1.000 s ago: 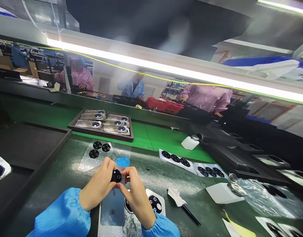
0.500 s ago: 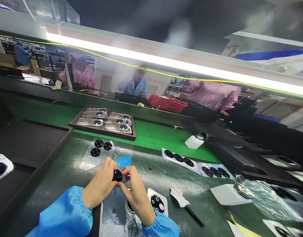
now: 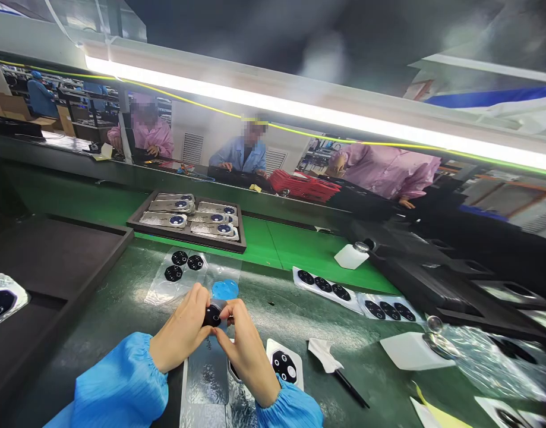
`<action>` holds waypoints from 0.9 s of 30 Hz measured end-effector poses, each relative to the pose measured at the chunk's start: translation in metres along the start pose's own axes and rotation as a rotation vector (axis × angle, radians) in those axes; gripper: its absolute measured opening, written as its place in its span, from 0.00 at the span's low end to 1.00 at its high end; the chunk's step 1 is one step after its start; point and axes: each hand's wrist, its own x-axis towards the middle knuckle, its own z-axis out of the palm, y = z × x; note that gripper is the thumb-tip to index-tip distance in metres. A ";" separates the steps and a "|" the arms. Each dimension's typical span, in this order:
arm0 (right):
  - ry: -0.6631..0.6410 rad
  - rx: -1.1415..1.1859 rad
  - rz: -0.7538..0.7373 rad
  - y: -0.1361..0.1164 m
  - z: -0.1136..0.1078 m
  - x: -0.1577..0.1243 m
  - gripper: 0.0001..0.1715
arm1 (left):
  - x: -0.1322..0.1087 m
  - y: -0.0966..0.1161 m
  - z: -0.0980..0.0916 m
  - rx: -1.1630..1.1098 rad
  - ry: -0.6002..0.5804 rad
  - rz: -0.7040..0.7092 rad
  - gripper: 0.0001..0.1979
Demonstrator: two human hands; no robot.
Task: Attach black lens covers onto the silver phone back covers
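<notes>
Both my left hand [image 3: 180, 336] and my right hand [image 3: 246, 354] pinch a small round black disc [image 3: 212, 315] between their fingertips, over the green bench mat [image 3: 121, 297]. Just below my hands lies a flat, film-covered silver panel [image 3: 207, 374]. To the right of it sits a white-backed black camera cover [image 3: 284, 366] with round openings. A round blue film piece [image 3: 224, 289] lies just beyond my fingers. A clear sheet with black discs [image 3: 179, 267] lies beyond my left hand.
A dark tray of silver lens panels [image 3: 186, 220] stands ahead. Sheets of black discs [image 3: 326, 287] lie to the right, near a white bottle [image 3: 352, 257], a white cloth on a black tool [image 3: 322, 355] and a crumpled plastic bag [image 3: 491, 356]. Co-workers [image 3: 241, 148] sit beyond.
My hands still pinch the black disc, with little shift. The whole view has tilted and moved slightly, and the disc sits a little further right.
</notes>
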 end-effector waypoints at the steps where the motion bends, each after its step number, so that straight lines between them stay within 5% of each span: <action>1: -0.001 0.002 0.000 0.000 0.000 0.000 0.14 | 0.000 0.000 0.000 -0.005 0.000 0.001 0.20; 14: 0.033 0.040 -0.031 0.001 -0.001 -0.005 0.11 | 0.001 -0.005 0.000 -0.063 0.025 -0.051 0.19; 27: 0.054 0.174 0.115 0.000 0.003 -0.004 0.11 | 0.000 -0.002 0.000 -0.082 0.068 -0.094 0.19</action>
